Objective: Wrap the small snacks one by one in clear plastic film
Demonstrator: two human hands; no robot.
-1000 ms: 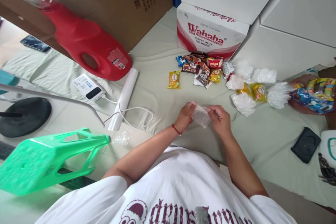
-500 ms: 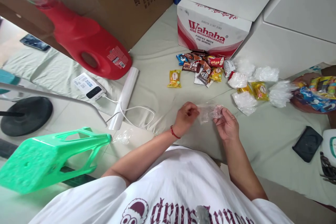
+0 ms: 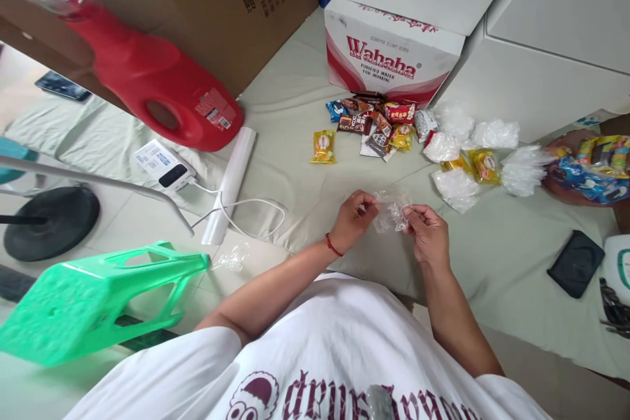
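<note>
Between my hands is a crumpled clear plastic bag [image 3: 392,213], held just above the green sheet. My left hand [image 3: 355,216] pinches its left edge between thumb and fingertips. The fingers of my right hand [image 3: 427,228] are closed on the bag's right side, where the plastic is bunched. Past my hands lies a yellow-wrapped snack [image 3: 323,147], apart from a pile of small wrapped snacks [image 3: 378,128]. To the right, several bunched clear plastic bags [image 3: 455,189] surround another yellow snack packet [image 3: 485,166].
A Wahaba-style water carton [image 3: 388,52] stands behind the snacks. A bowl of wrapped snacks [image 3: 551,177] and a black pouch [image 3: 575,264] lie right. Leftward are a red jug [image 3: 197,102], a white roll [image 3: 230,187], a cabled power bank [image 3: 165,165] and a green stool [image 3: 63,302].
My right hand has turned, its fingers now curling over the bag from above. The bag is bunched differently between my hands. The view has shifted slightly.
</note>
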